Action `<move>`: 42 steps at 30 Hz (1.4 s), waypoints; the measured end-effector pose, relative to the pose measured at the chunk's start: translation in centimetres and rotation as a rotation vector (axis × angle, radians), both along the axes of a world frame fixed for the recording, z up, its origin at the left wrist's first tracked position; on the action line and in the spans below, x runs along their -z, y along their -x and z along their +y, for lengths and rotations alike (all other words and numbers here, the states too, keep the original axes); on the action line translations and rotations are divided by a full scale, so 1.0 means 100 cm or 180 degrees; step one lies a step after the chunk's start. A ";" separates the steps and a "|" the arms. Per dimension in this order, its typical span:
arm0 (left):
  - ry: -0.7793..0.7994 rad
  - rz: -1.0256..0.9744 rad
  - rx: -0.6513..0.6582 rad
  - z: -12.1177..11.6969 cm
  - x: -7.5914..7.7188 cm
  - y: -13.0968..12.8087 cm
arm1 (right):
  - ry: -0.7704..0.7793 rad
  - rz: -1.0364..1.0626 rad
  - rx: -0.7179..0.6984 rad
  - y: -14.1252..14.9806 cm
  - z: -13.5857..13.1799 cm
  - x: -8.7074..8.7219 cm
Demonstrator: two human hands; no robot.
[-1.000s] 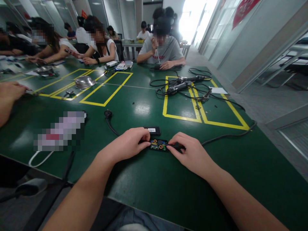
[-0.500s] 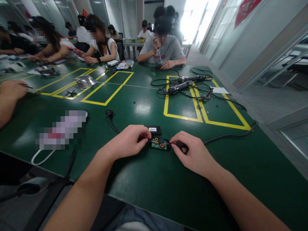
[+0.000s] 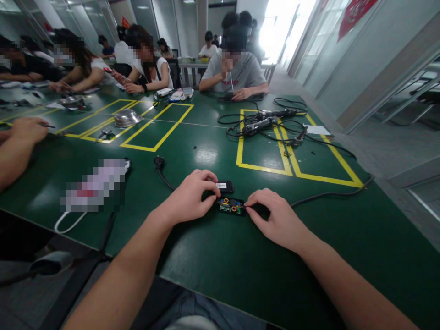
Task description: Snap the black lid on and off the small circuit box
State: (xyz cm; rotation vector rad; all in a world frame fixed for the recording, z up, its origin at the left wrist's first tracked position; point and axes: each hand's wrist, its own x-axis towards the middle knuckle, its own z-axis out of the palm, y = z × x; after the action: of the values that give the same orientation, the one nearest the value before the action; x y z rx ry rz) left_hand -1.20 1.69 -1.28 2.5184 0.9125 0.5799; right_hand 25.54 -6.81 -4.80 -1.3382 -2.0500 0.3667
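Note:
A small open black case (image 3: 232,212) lies on the table, with a green circuit board (image 3: 225,207), copper-coloured coils and coloured wires inside. Just behind it sits its black ribbed cover (image 3: 228,185), which has a white label. My left hand (image 3: 190,197) is closed, fingertips at the case's left end and against the cover's left side; what is between them is hidden. At the right end, thumb and forefinger of my right hand (image 3: 275,217) pinch the black cord (image 3: 316,196) where it enters the case.
A black plug (image 3: 158,162) lies behind my left hand. Electric screwdrivers (image 3: 261,124) with tangled cables lie at back right, near yellow tape frames (image 3: 264,169). A metal bowl (image 3: 127,118) and a blurred-out object (image 3: 98,183) are left. Co-workers sit around; one's hand (image 3: 29,130) is at left.
My left hand has shifted from the cord at the case's left end up toward the cover. My right hand keeps its pinch at the right end. The view has moved slightly.

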 end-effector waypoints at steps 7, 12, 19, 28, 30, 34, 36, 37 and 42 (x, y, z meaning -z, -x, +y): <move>0.0197 0.0195 -0.0485 0.013 0.016 -0.013 | 0.0033 0.0026 0.0246 0.001 -0.001 0.006; 0.0377 -0.0404 -0.0215 0.006 0.006 -0.008 | 0.0025 0.0154 0.0385 0.000 -0.003 0.007; 0.0630 -0.0331 0.0511 -0.003 0.001 -0.007 | -0.0084 -0.0178 0.0205 0.002 -0.004 0.005; 0.0686 -0.0069 0.0469 -0.006 0.002 -0.012 | -0.0091 -0.0194 0.0133 0.000 0.000 0.010; 0.0684 0.0023 0.0433 -0.007 0.001 -0.013 | -0.0099 -0.0213 0.0130 -0.001 0.000 0.011; 0.0626 0.0073 0.0379 -0.009 0.001 -0.015 | -0.0109 -0.0232 0.0147 -0.001 0.001 0.009; 0.0627 0.0069 0.0356 -0.010 0.001 -0.015 | -0.0067 -0.0229 0.0146 0.000 0.001 0.007; 0.0646 0.0059 0.0347 -0.010 0.001 -0.015 | -0.0031 -0.0222 0.0141 0.000 0.001 0.007; 0.1109 -0.0439 0.0129 -0.007 0.000 -0.015 | 0.0125 -0.0039 0.0262 0.002 -0.001 0.007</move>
State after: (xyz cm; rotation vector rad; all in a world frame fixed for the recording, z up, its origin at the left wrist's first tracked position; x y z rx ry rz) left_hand 0.33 1.02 -1.24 2.1532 0.8298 0.5237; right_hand 25.31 -6.91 -5.53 -1.4468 -1.9999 0.3647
